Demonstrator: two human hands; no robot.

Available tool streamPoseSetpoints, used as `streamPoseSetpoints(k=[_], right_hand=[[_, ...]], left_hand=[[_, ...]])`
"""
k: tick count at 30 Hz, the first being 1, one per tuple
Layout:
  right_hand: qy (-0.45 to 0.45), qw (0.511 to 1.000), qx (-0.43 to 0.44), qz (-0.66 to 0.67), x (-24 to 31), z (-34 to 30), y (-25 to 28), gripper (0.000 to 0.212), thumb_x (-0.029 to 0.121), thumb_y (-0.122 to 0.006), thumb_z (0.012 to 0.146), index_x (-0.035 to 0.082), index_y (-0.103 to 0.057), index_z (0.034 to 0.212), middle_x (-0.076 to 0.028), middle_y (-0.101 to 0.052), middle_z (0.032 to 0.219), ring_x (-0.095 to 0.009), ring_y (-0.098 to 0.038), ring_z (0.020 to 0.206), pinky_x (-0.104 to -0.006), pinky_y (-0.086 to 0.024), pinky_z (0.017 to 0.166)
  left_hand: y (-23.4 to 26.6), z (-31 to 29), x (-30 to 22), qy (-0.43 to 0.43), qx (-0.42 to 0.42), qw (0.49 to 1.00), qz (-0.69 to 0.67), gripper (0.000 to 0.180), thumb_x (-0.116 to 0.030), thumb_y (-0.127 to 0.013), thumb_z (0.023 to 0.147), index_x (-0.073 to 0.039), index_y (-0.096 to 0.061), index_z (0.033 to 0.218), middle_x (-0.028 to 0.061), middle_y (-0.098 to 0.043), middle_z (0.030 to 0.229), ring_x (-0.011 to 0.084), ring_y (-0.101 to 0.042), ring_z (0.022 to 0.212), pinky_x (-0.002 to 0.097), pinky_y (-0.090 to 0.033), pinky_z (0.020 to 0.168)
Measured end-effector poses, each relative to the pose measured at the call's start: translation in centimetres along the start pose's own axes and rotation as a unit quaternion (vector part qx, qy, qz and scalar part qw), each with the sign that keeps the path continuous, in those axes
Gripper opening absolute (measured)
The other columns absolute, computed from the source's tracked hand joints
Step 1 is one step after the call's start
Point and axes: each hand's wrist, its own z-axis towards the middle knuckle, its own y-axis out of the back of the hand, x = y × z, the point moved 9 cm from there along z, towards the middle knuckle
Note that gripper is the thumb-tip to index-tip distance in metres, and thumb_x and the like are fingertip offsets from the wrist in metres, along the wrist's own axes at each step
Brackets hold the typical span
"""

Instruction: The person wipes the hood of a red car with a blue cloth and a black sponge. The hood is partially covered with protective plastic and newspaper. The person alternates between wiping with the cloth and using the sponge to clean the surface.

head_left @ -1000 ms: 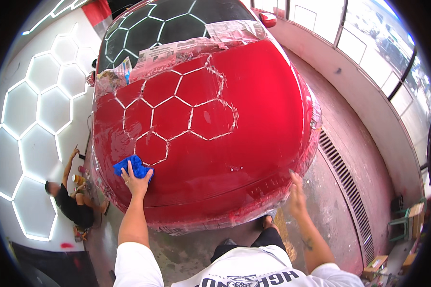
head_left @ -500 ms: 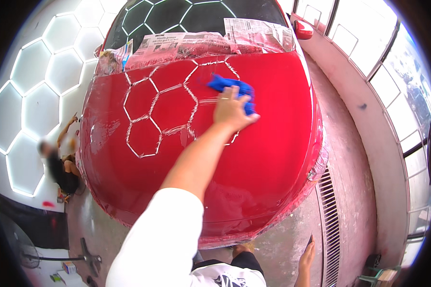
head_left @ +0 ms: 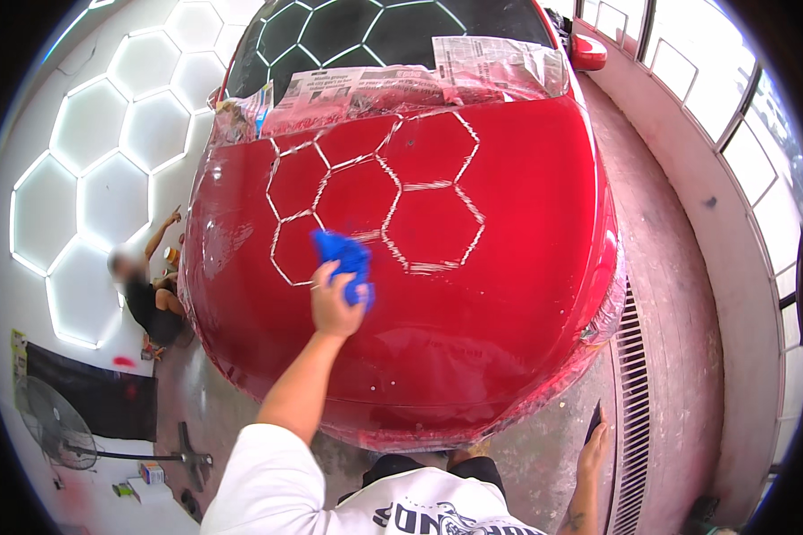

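Note:
My left hand (head_left: pixel 335 308) is closed on a crumpled blue cloth (head_left: pixel 346 259) over a car's glossy red hood (head_left: pixel 473 330). The cloth appears to lie against the paint, left of the hood's middle. White hexagon outlines, like those of the wall lights, show on the hood around and beyond it. Low on the right, away from the car, my right hand (head_left: pixel 592 452) hangs beside my body. A slim dark object (head_left: pixel 594 421) sticks up from its fingers; its kind is not clear.
Newspaper (head_left: pixel 366 86) and plastic cover the windshield's base. Another person (head_left: pixel 152 303) crouches at the car's left side by the lit hexagon wall (head_left: pixel 89 192). A fan (head_left: pixel 58 423) stands lower left. Along the right runs a floor grate (head_left: pixel 633 419) beside a low wall (head_left: pixel 732 294).
My left hand has drawn the blue cloth from the hood's upper right toward me and to the left. The whole view has shifted slightly; my right hand stays low on the right.

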Motion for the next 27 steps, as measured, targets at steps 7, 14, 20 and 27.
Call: streamPoseSetpoints(k=[7, 14, 20, 27], right_hand=[[-0.108, 0.984, -0.012, 0.142, -5.2, -2.8, -0.7, 0.055, 0.043, -0.045, 0.119, 0.001, -0.061, 0.151, -0.013, -0.065, 0.142, -0.022, -0.062, 0.128, -0.0363, -0.051, 0.109], [0.015, 0.971, 0.152, 0.186, 14.4, 0.9, -10.9, 0.016, 0.013, -0.068, 0.107, 0.001, -0.062, 0.117, -0.005, -0.064, 0.101, -0.012, -0.064, 0.089, -0.0319, -0.061, 0.076], [-0.102, 0.872, 0.340, 0.338, 21.6, -2.9, -20.4, 0.014, 0.006, -0.067, 0.108, 0.000, -0.064, 0.120, -0.007, -0.070, 0.104, -0.013, -0.069, 0.090, -0.0296, -0.061, 0.077], [0.386, 0.922, 0.037, -0.023, 36.6, 8.0, -19.2, 0.045, 0.017, -0.081, 0.096, 0.001, -0.068, 0.136, -0.018, -0.072, 0.137, -0.035, -0.065, 0.133, -0.0467, -0.049, 0.114]], left_hand=[[-5.4, 2.9, -8.3, -0.052, 0.028, 0.998, -0.023, 0.033, -0.030, -0.083, 0.086, -0.012, -0.069, 0.110, 0.0216, -0.060, 0.135, 0.0477, -0.057, 0.128, 0.0588, -0.047, 0.110], [-12.4, 5.2, -25.9, -0.076, 0.287, 0.927, -0.228, 0.120, -0.059, -0.085, 0.082, -0.021, -0.020, 0.176, 0.0329, -0.021, 0.176, 0.0492, -0.014, 0.166, 0.0675, -0.012, 0.132], [-5.1, -10.2, -23.7, 0.223, 0.371, 0.761, -0.484, 0.068, -0.026, -0.088, 0.092, -0.004, -0.058, 0.149, 0.0189, -0.069, 0.135, 0.0231, -0.066, 0.124, 0.0378, -0.052, 0.105], [12.5, -13.0, -3.0, 0.395, 0.130, 0.904, -0.101, 0.018, -0.010, -0.086, 0.090, 0.000, -0.072, 0.093, 0.0076, -0.070, 0.075, 0.0126, -0.064, 0.071, 0.0338, -0.054, 0.068]])
